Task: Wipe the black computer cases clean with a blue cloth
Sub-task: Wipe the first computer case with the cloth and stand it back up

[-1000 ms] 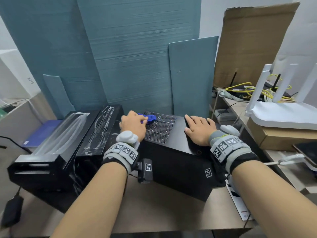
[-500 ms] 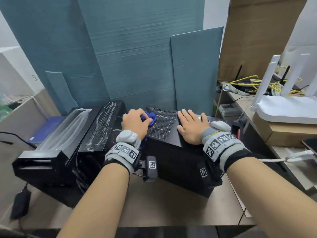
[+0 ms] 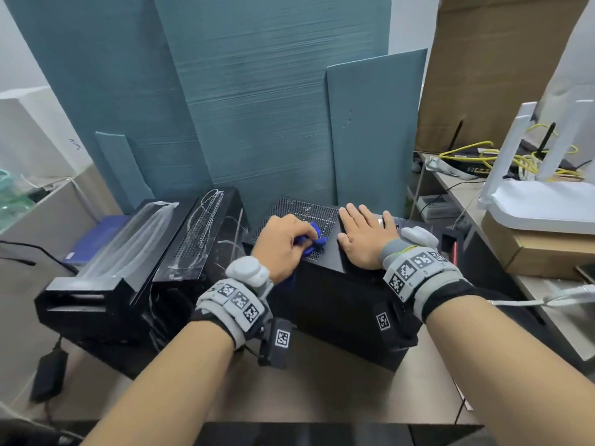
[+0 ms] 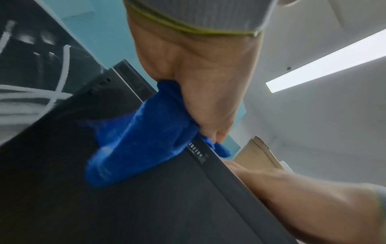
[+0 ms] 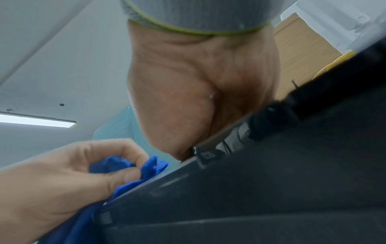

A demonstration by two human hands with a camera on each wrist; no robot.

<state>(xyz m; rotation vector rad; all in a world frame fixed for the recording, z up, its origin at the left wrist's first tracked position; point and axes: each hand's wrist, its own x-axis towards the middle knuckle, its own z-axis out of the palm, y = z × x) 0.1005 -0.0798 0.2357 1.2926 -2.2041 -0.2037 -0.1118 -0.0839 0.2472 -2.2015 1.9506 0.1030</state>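
A black computer case (image 3: 338, 304) stands on the table with a mesh vent (image 3: 299, 214) on its top. My left hand (image 3: 286, 243) grips a bunched blue cloth (image 3: 310, 243) and presses it on the near part of the vent. In the left wrist view the blue cloth (image 4: 137, 143) hangs over the case's top edge and down its side. My right hand (image 3: 363, 236) lies flat, fingers straight, on the case's top just right of the cloth. A second black case (image 3: 135, 268) lies to the left, with white cable reflections on its glossy top.
Teal foam panels (image 3: 257, 107) lean behind the cases. A white router (image 3: 544, 204) sits on a cardboard box (image 3: 544, 255) on the right shelf, with yellow cables (image 3: 515, 159) behind. A black power adapter (image 3: 48, 375) lies at the table's left edge. A blue folder (image 3: 96, 236) lies far left.
My left hand has drawn the cloth toward me over the mesh vent to the case's near edge. My right hand has slid left along the top, closer to the cloth.
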